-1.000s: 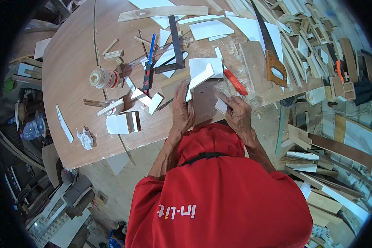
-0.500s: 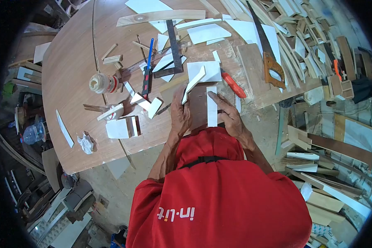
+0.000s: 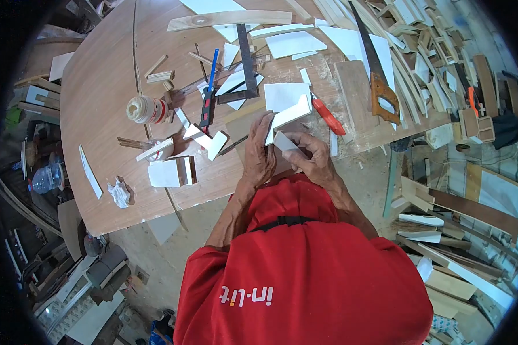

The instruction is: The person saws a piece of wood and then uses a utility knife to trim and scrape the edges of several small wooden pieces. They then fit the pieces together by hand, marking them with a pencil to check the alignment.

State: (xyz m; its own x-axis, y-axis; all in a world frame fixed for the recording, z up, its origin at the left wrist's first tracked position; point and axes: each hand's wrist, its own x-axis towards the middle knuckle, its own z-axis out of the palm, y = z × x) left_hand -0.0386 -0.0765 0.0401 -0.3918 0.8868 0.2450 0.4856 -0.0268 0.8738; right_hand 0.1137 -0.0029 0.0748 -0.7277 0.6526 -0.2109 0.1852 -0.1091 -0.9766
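Observation:
At the table's near edge, my left hand is closed around a white angled wooden piece that points up and to the right. My right hand pinches a white strip, tilted with its end close to the angled piece's lower part. Some of the strip is covered by my fingers. A white square board lies just beyond the hands, overlapped by the angled piece's tip. Right of it rests a red-handled tool.
On the wooden table lie a black square, a blue and black cutter-like tool, a jar, a small white block, crumpled paper and a handsaw. Wood offcuts are piled at the right.
My right hand has turned the white strip from lying lengthwise toward me to a tilt, and brought it left against or near the angled piece. That piece has rotated rightward in my left hand.

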